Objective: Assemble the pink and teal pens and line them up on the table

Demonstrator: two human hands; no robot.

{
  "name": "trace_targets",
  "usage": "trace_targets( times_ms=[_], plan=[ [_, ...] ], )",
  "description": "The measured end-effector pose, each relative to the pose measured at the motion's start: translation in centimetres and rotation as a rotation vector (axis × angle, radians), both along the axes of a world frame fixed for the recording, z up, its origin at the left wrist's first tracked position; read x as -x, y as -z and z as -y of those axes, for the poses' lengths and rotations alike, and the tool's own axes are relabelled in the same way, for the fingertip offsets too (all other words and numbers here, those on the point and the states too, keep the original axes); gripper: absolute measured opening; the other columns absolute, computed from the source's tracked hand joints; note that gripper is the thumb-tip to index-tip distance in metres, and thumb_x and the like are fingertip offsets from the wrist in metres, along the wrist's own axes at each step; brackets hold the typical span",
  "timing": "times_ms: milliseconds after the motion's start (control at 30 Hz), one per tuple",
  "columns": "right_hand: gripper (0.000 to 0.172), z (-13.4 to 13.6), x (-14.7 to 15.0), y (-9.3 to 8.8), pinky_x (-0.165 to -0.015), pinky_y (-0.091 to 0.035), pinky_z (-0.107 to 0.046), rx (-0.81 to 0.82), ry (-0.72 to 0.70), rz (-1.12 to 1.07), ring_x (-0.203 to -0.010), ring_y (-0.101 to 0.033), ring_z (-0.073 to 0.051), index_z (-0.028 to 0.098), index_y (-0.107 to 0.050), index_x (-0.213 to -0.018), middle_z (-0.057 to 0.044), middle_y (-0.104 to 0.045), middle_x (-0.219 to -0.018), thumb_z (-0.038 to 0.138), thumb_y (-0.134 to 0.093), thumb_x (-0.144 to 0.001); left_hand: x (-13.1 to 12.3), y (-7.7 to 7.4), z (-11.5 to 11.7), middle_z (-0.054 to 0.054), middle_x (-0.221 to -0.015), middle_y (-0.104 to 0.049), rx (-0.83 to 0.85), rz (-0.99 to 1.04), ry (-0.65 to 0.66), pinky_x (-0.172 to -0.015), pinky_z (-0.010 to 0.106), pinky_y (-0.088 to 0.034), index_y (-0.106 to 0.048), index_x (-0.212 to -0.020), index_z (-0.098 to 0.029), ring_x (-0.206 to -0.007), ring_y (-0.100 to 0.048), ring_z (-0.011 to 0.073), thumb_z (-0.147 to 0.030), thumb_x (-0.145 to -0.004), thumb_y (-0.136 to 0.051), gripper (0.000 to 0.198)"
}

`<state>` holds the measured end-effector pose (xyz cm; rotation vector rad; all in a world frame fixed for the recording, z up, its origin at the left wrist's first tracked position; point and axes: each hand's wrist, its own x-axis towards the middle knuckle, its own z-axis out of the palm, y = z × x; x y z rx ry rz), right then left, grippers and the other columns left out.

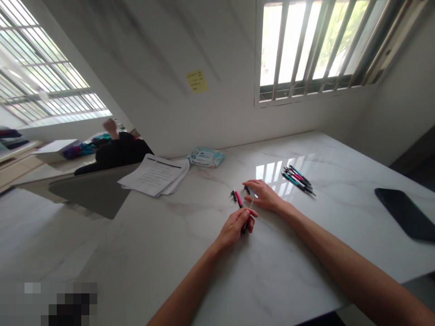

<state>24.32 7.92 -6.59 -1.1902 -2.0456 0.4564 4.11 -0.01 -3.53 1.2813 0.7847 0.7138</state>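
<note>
My left hand is closed around a red and black pen part, and a thin pale refill sticks up from its fingers. Just beyond it, my right hand rests low over the table with thumb and forefinger apart. Between those fingertips lies a small black pen piece; whether they touch it is hard to see. A red pen barrel and another small black pen piece lie on the table by the left hand's knuckles.
Several pens are bunched at the right on the marbled table. A dark phone-like slab lies farther right. Printed sheets and a wipes packet sit along the wall. Beyond the partition, a person's raised hand and dark sleeve show.
</note>
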Motion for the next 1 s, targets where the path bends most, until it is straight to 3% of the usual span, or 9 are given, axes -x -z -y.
trace_targets(
  times_ms=[133,267,633,1000],
  plan=[
    [0.068,-0.05,-0.17,0.01,-0.109,-0.048,-0.05,0.03,0.013,-0.019,-0.129,-0.057,-0.03,0.022,-0.055,-0.148,-0.014,-0.065,-0.138,0.029,-0.076,-0.084,-0.04,0.1,-0.02,0.001,-0.07,-0.057,-0.001,0.008,0.004,-0.062,0.027,-0.035,-0.066,-0.099,-0.016,-0.064,-0.05,0.0139,-0.058,-0.096,-0.055,0.044],
    [0.077,-0.15,-0.48,-0.06,-0.11,-0.049,-0.046,0.054,-0.04,-0.03,-0.132,-0.055,-0.028,0.026,-0.052,-0.15,-0.01,-0.063,-0.143,0.013,-0.07,-0.077,-0.1,-0.22,0.1,0.001,-0.07,-0.057,0.004,-0.004,-0.019,-0.061,0.027,-0.035,-0.068,-0.098,-0.016,-0.064,-0.05,0.0141,-0.059,-0.094,-0.057,0.044],
    [0.058,-0.52,-0.5,0.18,-0.103,-0.053,-0.043,0.063,0.033,-0.102,-0.115,-0.066,-0.026,0.025,-0.065,-0.138,-0.009,-0.072,-0.129,0.012,-0.068,-0.082,-0.13,-0.22,0.15,0.002,-0.07,-0.058,0.004,-0.015,-0.033,-0.06,0.026,-0.035,-0.068,-0.099,-0.015,-0.064,-0.05,0.0143,-0.059,-0.094,-0.056,0.046],
    [0.073,-0.03,-0.81,-0.38,-0.096,-0.055,-0.039,0.135,0.006,-0.152,-0.111,-0.067,-0.023,0.029,-0.054,-0.148,-0.008,-0.072,-0.127,0.013,-0.071,-0.079,-0.33,-0.48,0.41,0.001,-0.069,-0.058,0.051,0.055,-0.101,-0.062,0.027,-0.037,-0.068,-0.098,-0.015,-0.063,-0.051,0.0138,-0.06,-0.092,-0.06,0.046]
  ],
)
